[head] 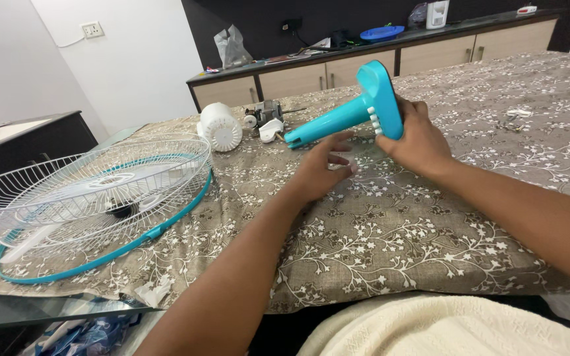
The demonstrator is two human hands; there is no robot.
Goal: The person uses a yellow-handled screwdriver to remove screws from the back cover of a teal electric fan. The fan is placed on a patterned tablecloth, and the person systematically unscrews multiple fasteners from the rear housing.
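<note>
My right hand (415, 140) grips the flat base end of a turquoise fan stand piece (357, 109) with white buttons on it, holding it tilted with its tube pointing left. My left hand (324, 165) hovers just under the tube, fingers spread, holding nothing. Both hands are above a brown floral cloth (390, 231) that covers the table.
White wire fan guards with a turquoise rim (94, 198) lie at the left. A white motor cover (220, 126) and a bare fan motor (268, 115) sit further back. Small white parts (517, 113) lie at the far right. A cabinet counter (377, 46) runs along the wall.
</note>
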